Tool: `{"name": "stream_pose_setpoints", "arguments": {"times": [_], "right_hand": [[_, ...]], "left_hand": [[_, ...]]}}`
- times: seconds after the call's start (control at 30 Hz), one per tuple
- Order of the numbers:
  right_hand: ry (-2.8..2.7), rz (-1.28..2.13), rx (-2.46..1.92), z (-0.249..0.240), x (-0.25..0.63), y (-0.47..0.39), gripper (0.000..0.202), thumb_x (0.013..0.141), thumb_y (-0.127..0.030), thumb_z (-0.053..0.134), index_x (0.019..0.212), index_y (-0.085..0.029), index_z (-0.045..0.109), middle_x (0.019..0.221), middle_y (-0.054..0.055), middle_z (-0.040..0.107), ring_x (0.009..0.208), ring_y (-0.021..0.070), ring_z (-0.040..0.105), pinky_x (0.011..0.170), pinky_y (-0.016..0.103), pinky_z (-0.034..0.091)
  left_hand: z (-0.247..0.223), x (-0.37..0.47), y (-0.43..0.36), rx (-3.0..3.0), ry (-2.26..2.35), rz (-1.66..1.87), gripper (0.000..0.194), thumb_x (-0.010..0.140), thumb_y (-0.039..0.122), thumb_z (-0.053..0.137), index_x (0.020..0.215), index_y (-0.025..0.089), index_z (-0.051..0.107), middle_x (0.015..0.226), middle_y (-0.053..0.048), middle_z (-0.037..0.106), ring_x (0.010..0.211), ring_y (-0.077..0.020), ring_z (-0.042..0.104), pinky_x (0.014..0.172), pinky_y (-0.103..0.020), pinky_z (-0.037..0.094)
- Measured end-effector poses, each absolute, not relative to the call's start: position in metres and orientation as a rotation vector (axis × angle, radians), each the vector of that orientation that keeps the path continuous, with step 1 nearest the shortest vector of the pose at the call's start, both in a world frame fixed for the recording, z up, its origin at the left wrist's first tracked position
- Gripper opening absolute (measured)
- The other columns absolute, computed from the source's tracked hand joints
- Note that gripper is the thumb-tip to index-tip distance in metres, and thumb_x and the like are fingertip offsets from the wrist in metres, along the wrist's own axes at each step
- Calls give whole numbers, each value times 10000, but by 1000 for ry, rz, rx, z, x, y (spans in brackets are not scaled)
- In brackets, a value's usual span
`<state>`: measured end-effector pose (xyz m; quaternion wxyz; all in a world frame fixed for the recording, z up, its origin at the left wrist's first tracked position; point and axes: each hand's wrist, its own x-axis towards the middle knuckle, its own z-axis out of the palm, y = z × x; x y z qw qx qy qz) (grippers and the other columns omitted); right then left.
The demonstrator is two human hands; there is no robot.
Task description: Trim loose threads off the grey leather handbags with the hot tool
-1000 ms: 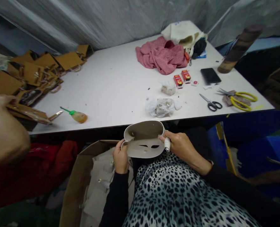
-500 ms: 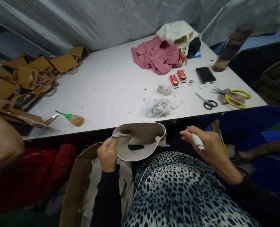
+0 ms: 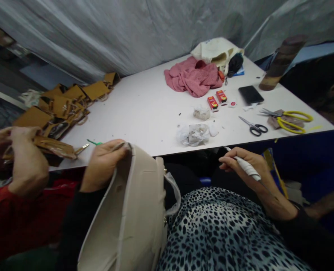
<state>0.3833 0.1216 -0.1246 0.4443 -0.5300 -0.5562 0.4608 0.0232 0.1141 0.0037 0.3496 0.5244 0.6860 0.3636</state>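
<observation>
My left hand (image 3: 104, 163) is closed on the rim of a beige handbag (image 3: 144, 195), at its upper corner. The bag hangs tilted in front of my lap with its mouth open toward the left. A clear-wrapped handle (image 3: 174, 194) sticks out on its right side. To the right, my right hand (image 3: 254, 163) grips a pen-like tool (image 3: 247, 168) with a white wrapped grip and a thin tip pointing up and left. The tool is apart from the bag. What the tool is exactly I cannot make out.
On the white table (image 3: 133, 109) lie black scissors (image 3: 254, 126), yellow-handled snips (image 3: 288, 120), red boxes (image 3: 212, 103), crumpled wrapped lumps (image 3: 195, 134) and a pink cloth (image 3: 191, 77). Brown bags (image 3: 62, 107) pile at left, where a co-worker's hands (image 3: 22, 139) are busy.
The beige bag has come up and left, turning so its side and handle show instead of its open top. My right hand still holds the tool. The view has shifted left.
</observation>
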Motion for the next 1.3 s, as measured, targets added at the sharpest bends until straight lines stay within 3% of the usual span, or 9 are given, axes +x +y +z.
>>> {"name": "stream_pose_setpoints", "arguments": {"times": [0.1, 0.2, 0.27, 0.37, 0.5, 0.77, 0.97, 1.3], "right_hand": [[-1404, 1175, -1170, -116, 364, 130, 352, 876, -557, 756, 912, -214, 686, 889, 70, 793, 784, 225, 766, 732, 321, 635], [-1556, 1190, -937, -105, 350, 140, 416, 843, -526, 808, 1097, -236, 651, 1135, 79, 772, 1056, 250, 741, 945, 377, 595], [-1648, 1211, -862, -98, 343, 145, 475, 824, -510, 834, 1150, -242, 617, 1174, 71, 752, 1099, 240, 718, 978, 374, 567], [-1789, 1226, -884, -92, 333, 151, 497, 812, -501, 848, 1141, -233, 590, 1042, 36, 742, 929, 198, 704, 822, 312, 554], [-1922, 1201, -947, -91, 320, 155, 353, 856, -447, 821, 1014, -214, 608, 760, -45, 611, 659, 126, 537, 614, 248, 417], [-1856, 1206, -901, -95, 304, 159, 197, 861, -298, 826, 938, -200, 673, 716, -55, 583, 655, 108, 514, 630, 234, 380], [-1803, 1360, -817, -106, 296, 163, 128, 845, -212, 824, 927, -201, 726, 747, -32, 659, 703, 128, 595, 672, 236, 425], [-1722, 1383, -774, -116, 292, 154, 114, 897, -281, 754, 887, -182, 698, 728, -28, 625, 657, 112, 535, 629, 227, 407]], "left_hand": [[-17, 68, 133, 1480, 1541, 657, 250, 806, 383, 707, 687, 165, 681, 623, 1, 638, 576, -134, 539, 547, -246, 406], [-37, 105, 140, 1623, 1486, 585, 218, 856, 349, 656, 751, 170, 727, 693, -8, 686, 658, -155, 583, 619, -264, 435], [-43, 118, 140, 1710, 1489, 578, 203, 875, 329, 644, 793, 177, 750, 753, -15, 723, 716, -170, 615, 674, -276, 450], [-41, 123, 141, 1802, 1479, 545, 200, 899, 313, 623, 836, 188, 766, 808, -21, 751, 770, -186, 645, 734, -292, 455], [-39, 119, 143, 1826, 1481, 544, 209, 920, 290, 586, 849, 193, 757, 809, -14, 738, 795, -188, 645, 769, -296, 450], [-42, 110, 137, 1734, 1610, 660, 185, 901, 285, 612, 817, 187, 746, 766, 2, 710, 760, -175, 618, 756, -284, 447], [-46, 104, 129, 1603, 1657, 704, 155, 863, 279, 644, 776, 179, 725, 737, 6, 696, 728, -167, 598, 734, -286, 445], [-46, 95, 118, 1589, 1607, 739, 176, 899, 324, 655, 823, 180, 720, 807, -13, 712, 789, -178, 625, 785, -292, 472]]}}
